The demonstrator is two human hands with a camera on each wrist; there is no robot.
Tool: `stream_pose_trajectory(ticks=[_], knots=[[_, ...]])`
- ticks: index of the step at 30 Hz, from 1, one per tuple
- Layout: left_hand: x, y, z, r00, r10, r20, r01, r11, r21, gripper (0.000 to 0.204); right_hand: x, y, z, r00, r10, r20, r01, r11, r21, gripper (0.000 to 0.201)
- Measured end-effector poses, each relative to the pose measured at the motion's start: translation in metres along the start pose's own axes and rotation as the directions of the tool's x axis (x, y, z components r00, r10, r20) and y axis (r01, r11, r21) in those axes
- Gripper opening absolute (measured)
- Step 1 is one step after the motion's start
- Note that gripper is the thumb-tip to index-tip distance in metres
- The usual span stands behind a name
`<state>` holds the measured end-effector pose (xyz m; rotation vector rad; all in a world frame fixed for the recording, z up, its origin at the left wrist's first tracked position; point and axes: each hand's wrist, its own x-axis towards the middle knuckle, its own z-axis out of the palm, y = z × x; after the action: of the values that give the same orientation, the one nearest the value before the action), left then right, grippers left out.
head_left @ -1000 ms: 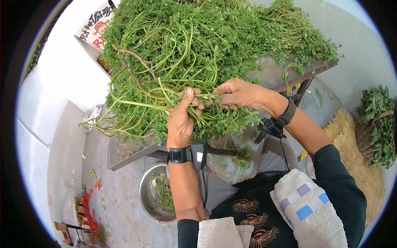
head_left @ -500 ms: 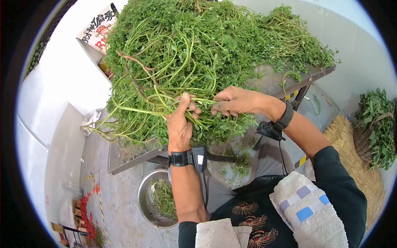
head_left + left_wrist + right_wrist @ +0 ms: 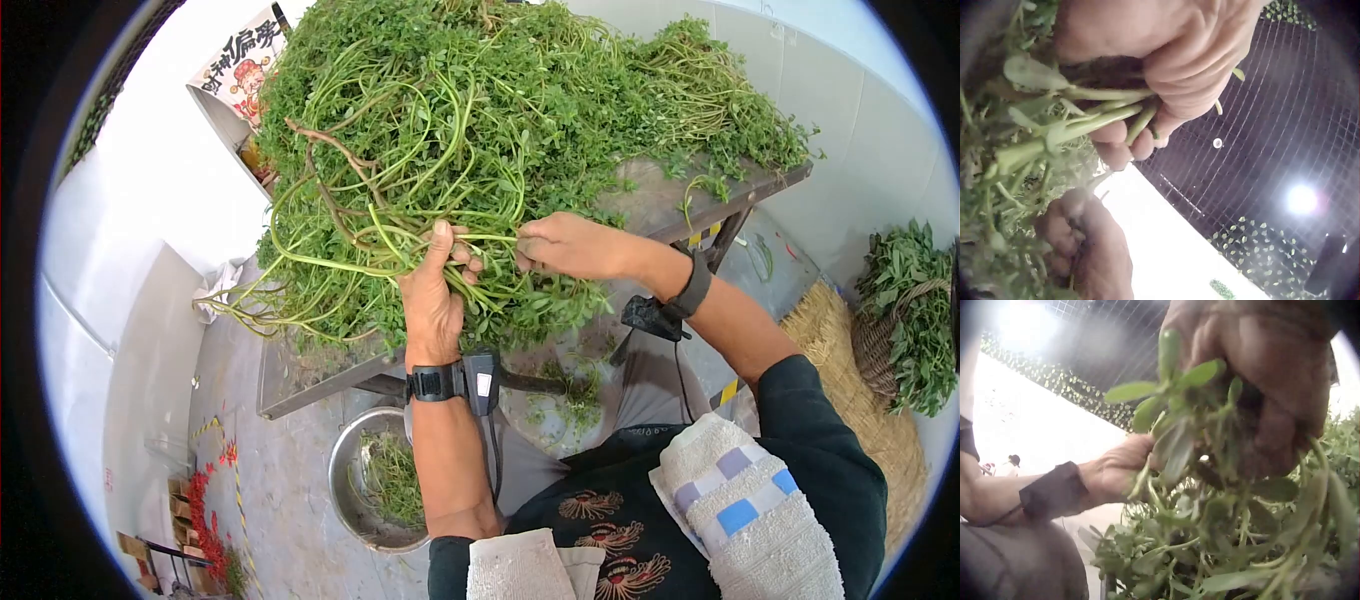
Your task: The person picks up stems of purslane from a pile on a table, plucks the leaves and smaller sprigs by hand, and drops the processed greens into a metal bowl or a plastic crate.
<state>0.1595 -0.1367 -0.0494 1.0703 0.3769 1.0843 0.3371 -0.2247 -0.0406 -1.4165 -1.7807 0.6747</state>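
A large heap of leafy green stems [image 3: 560, 110] covers much of the table. The left hand [image 3: 437, 290] grips a bundle of green stems [image 3: 340, 264] whose long bare ends stick out to the left, some of them brown. Just right of it, the right hand [image 3: 572, 245] pinches stems with curled fingers. In the left wrist view, thick stems [image 3: 1104, 119] run into the left hand [image 3: 1172, 56], and the right hand [image 3: 1091, 244] is below. The right wrist view has leaves [image 3: 1175, 447] partly covering the right hand [image 3: 1260, 375], its fingertips hidden.
A metal basin [image 3: 345, 480] with green stems stands on the floor below the table edge [image 3: 330, 388]. At the right are a woven basket [image 3: 875, 350] of leafy plants and a straw mat [image 3: 825, 330]. Loose greens [image 3: 575, 395] lie under the table.
The right hand has shifted slightly and its fingers look more curled in the head view. The left hand keeps its hold on the bundle.
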Motion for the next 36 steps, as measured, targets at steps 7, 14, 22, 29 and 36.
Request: stream_pose_trajectory(ticks=[7, 14, 22, 29, 36], knots=[[-0.006, 0.018, -0.01, 1.0, 0.023, 0.007, -0.022, 0.997, -0.08, 0.021, 0.021, 0.081, -0.061, 0.842, -0.225, -0.491, -0.016, 0.898, -0.439, 0.025], [-0.001, 0.026, -0.032, 0.99, -0.031, 0.136, 0.062, 0.972, -0.228, 0.037, 0.003, 0.015, -0.053, 0.883, 0.069, -0.464, 0.012, 0.985, 0.17, 0.047], [0.0, 0.026, -0.036, 0.973, -0.045, 0.226, 0.122, 0.932, -0.341, 0.039, 0.026, 0.023, -0.024, 0.987, -0.036, -0.156, -0.022, 0.934, -0.357, 0.029], [0.002, 0.023, -0.033, 0.972, -0.073, 0.224, 0.139, 0.946, -0.293, 0.041, 0.022, -0.012, 0.007, 0.896, 0.119, -0.427, -0.298, 0.875, -0.382, 0.048], [-0.003, 0.018, -0.02, 0.988, -0.068, 0.138, 0.09, 0.983, -0.158, 0.04, 0.04, -0.002, 0.022, 0.956, 0.034, -0.29, -0.216, 0.751, -0.624, 0.03]])
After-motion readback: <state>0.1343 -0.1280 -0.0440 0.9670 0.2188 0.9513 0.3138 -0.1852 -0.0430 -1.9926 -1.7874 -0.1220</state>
